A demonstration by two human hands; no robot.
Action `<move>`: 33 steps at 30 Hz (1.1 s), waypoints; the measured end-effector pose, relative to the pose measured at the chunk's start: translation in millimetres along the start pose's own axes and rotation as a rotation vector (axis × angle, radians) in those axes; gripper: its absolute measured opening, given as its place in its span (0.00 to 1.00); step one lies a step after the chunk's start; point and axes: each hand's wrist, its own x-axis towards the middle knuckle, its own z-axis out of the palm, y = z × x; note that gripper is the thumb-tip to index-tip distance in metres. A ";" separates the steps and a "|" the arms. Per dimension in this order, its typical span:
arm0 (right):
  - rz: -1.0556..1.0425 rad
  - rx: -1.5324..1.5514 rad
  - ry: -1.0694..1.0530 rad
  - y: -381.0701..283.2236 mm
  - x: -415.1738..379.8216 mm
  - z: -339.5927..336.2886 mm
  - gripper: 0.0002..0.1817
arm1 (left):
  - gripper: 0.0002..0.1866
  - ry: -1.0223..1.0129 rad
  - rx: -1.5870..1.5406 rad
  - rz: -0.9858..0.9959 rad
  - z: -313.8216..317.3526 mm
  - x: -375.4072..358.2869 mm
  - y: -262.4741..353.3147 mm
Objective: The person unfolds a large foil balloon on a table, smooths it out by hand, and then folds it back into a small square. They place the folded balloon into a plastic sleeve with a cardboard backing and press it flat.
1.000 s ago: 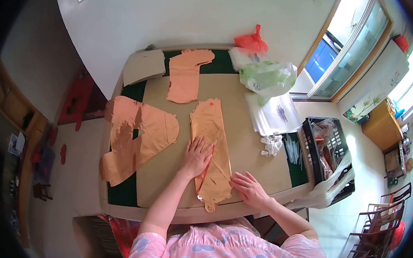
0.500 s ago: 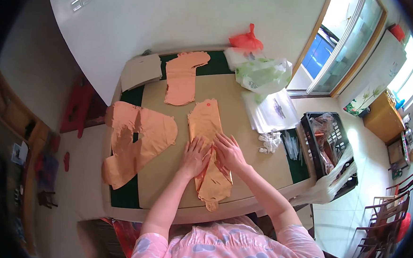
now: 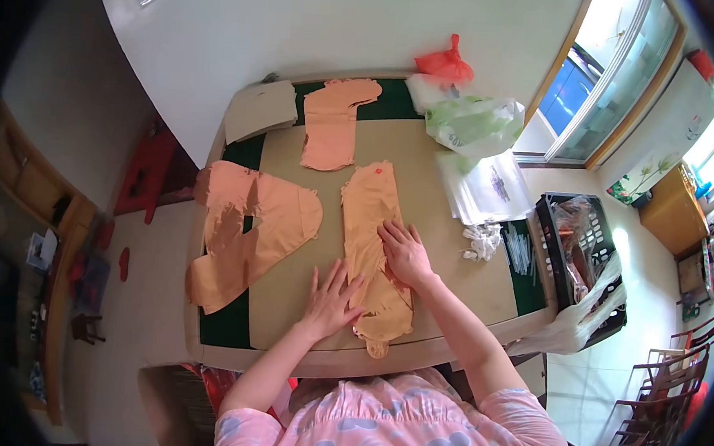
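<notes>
A flat, folded rose-gold foil balloon (image 3: 368,199) lies lengthwise on the table in front of me, with a small red spot near its far end. My right hand (image 3: 406,257) rests on its middle, palm down with fingers stretched. Along the balloon's left edge is my left hand (image 3: 327,307), fingers spread, its fingertips at the foil. Neither hand grips anything. To the left lies a wider flat foil balloon (image 3: 282,210) with a small gap in its middle. Another foil balloon (image 3: 330,135), folded narrow, lies farther back.
Grey-brown card sheets (image 3: 261,112) lie at the back left. Along the right are a red bag (image 3: 444,65), a green-white plastic bag (image 3: 477,126), clear plastic sleeves (image 3: 490,186), a white crumpled bundle (image 3: 482,241) and clear straws (image 3: 520,249). A black crate (image 3: 547,222) stands beside the table.
My left hand has slid toward me and off to the balloon's left edge, fingers spreading. My right hand has moved slightly up the foil. The whole view has shifted a little.
</notes>
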 end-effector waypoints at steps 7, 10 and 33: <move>-0.021 -0.007 0.018 -0.9 1.3 -1.5 0.21 | 0.45 -0.061 -0.035 -0.020 -22.6 -37.9 1.3; -0.021 0.000 0.005 -0.9 1.4 -2.7 0.21 | 0.46 -0.088 -0.039 0.009 -42.9 -34.4 -4.2; 0.112 0.476 0.228 9.9 5.1 -14.7 0.20 | 0.13 0.272 0.454 -0.575 -126.5 223.5 -339.5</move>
